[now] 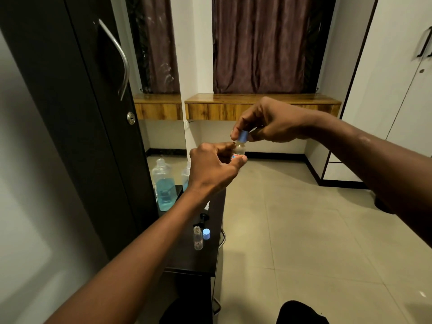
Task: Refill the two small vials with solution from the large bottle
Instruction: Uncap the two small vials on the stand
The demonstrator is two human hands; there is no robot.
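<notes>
My left hand [214, 166] holds a small clear vial [239, 148] upright in front of me. The fingers of my right hand [271, 121] pinch the vial's blue cap [243, 136] from above. A second small vial [198, 238] stands uncapped on the dark cabinet top [194, 260], with its blue cap [206, 234] right beside it. The large clear bottle [186, 175] of blue solution stands at the back of the cabinet, mostly hidden behind my left hand; its mirror image [163, 183] shows an uncapped neck.
A black item [203, 218] lies on the cabinet top behind the loose vial. A dark wardrobe door [77, 113] with a mirror stands on the left. A wooden shelf [261, 106] and brown curtains are ahead, tiled floor [304, 230] to the right.
</notes>
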